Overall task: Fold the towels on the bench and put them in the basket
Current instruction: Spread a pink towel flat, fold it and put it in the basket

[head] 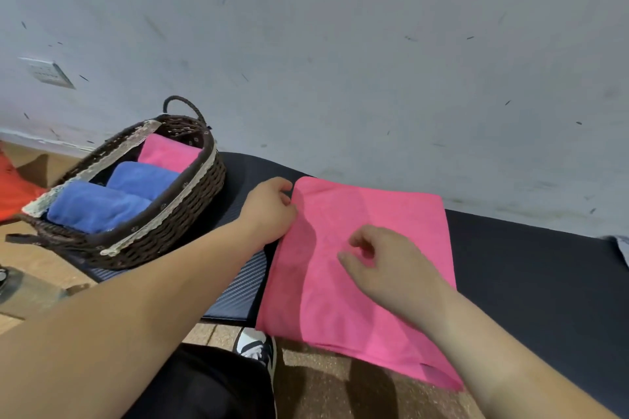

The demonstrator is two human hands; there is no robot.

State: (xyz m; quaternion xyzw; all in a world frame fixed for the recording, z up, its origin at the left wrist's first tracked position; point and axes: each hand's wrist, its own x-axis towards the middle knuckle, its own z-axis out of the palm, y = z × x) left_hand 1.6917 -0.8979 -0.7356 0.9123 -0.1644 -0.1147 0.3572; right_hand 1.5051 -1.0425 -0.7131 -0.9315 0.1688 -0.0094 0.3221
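Pink towel flat on the worktop — left hand tight on its edge, right hand above it, fingers loose, released.

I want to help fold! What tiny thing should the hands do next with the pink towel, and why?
Probably the left hand lifts the edge it grips and carries it rightward, halving the pink towel. It lies spread flat on the bench, wider than the folded towels in the basket, and the right hand hovers over its middle.

Left hand curled, right hand relaxed
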